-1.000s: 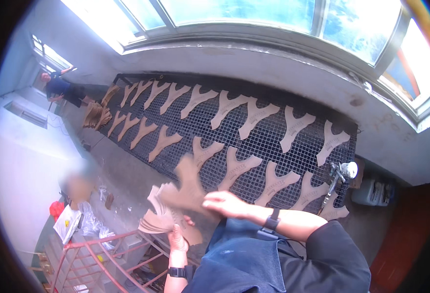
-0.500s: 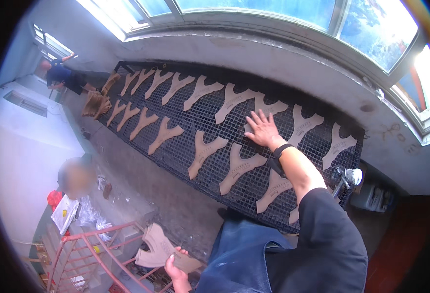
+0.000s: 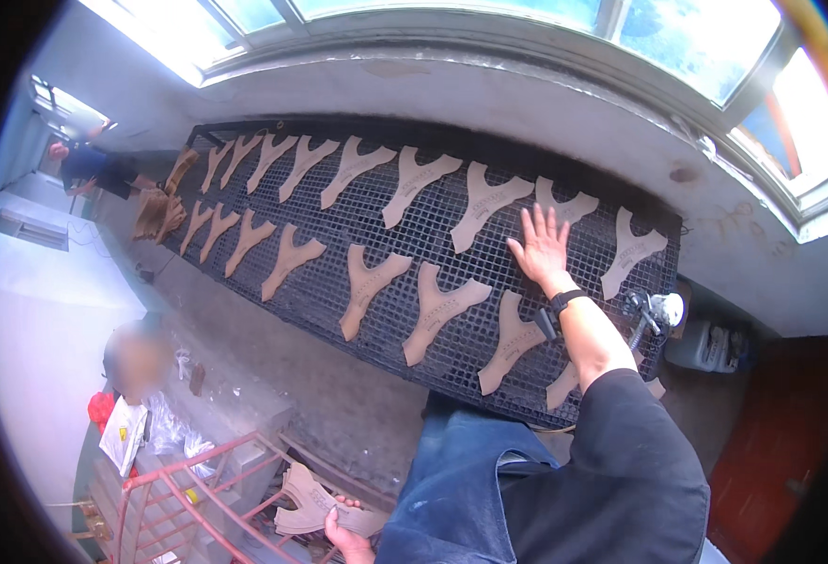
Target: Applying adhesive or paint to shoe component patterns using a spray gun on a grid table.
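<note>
So, biggest thing here is a black grid table (image 3: 348,230) with two rows of tan Y-shaped pieces (image 3: 489,205) laid out on it. Next down, a red railing (image 3: 188,463) at lower left. Then a stack of the same pieces (image 3: 307,505), the left hand (image 3: 346,534) closed around its narrow end. Last, one piece (image 3: 574,202) in the far row is partly covered by the right hand (image 3: 543,252): flat, fingers spread wide, gripping nothing.

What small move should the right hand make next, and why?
Probably raise the right hand straight up, clear of the Y-shaped piece it partly covers: its fingers are spread rather than gripping, and that piece already lies flat on the black mesh. The left hand holds a stack of similar pieces.
</note>
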`<state>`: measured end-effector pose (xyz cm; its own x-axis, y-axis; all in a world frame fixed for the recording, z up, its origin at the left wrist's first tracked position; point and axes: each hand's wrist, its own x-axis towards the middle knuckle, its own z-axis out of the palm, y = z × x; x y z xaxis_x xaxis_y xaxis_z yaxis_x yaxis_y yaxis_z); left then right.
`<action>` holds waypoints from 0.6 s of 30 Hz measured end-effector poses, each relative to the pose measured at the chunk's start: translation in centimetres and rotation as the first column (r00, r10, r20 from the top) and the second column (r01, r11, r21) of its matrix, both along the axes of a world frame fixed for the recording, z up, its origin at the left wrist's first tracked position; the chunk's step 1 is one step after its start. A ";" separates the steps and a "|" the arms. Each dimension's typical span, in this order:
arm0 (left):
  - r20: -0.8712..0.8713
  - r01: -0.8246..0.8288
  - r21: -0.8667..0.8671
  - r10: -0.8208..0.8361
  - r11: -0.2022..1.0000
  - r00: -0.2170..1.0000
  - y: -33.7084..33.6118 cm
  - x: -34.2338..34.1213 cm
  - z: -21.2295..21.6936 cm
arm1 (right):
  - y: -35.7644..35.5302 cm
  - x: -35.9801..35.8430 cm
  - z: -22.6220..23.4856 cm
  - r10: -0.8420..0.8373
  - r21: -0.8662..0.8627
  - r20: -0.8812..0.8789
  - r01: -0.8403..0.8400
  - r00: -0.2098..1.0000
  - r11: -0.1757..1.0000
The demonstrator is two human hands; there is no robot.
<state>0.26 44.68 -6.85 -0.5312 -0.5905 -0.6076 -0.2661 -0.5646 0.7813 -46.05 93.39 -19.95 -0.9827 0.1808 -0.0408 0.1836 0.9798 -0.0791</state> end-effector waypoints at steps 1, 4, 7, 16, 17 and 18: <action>-0.007 -0.006 -0.008 0.006 1.000 1.000 0.0 0.0 0.0 | 0.8 0.7 -0.5 -0.048 -0.015 0.072 0.050 0.996 0.999; -0.013 0.042 0.002 -0.042 0.999 0.999 -0.3 -0.7 -0.2 | 1.8 1.8 -1.4 -0.029 -0.066 0.002 0.029 1.000 0.997; -0.044 0.105 0.076 -0.102 0.992 0.994 -1.1 -2.1 0.2 | 1.8 2.3 -0.7 -0.056 -0.090 0.014 0.057 0.998 0.994; -0.074 0.392 -0.638 -0.560 0.662 0.825 0.2 -6.9 3.0 | -9.8 10.2 8.1 -0.021 -0.804 -0.279 -0.221 0.960 0.551; -0.003 0.448 -0.670 -0.606 0.592 0.795 0.7 -6.5 3.6 | -12.6 12.4 9.6 0.107 -0.965 -0.132 -0.153 0.985 0.213; 0.185 0.526 -0.804 -0.724 0.276 0.664 0.2 -7.0 4.2 | -15.3 14.8 11.4 0.321 -0.990 -0.126 -0.140 0.939 0.021</action>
